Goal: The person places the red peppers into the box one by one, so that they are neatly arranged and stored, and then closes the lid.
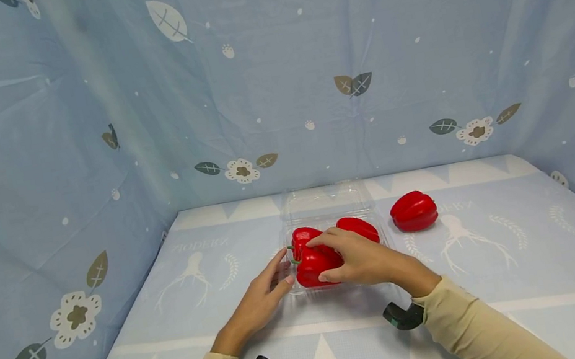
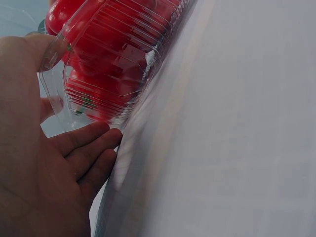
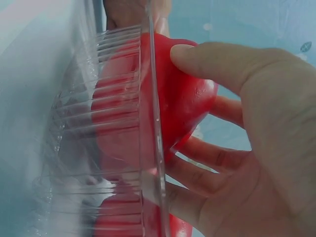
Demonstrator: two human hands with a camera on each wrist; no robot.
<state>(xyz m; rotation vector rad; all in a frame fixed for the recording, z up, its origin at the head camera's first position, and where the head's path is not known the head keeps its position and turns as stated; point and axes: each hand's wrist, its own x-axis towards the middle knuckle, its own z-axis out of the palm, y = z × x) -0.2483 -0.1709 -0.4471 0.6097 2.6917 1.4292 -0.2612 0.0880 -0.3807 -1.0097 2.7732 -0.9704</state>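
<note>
A clear plastic clamshell box (image 1: 385, 239) has three red bell peppers inside. The front pepper (image 1: 310, 271) lies with its green stem to the left, and my right hand (image 1: 362, 258) holds it from above, thumb on its near side and fingers over the far side. Behind it lies a second pepper (image 1: 301, 237); a third pepper (image 1: 361, 227) is at the box's right, partly covered by that hand. My left hand (image 1: 256, 302) is beside the box's left wall with fingers extended. In the left wrist view its thumb overlaps the rim and its fingertips lie by the ribbed lower wall.
The box's transparent lid (image 1: 325, 201) stands opened toward the back. Another red bell pepper (image 1: 414, 211) lies on the patterned tablecloth (image 1: 483, 274) to the right of the box. A blue printed curtain (image 1: 270, 69) hangs behind the table and along its sides.
</note>
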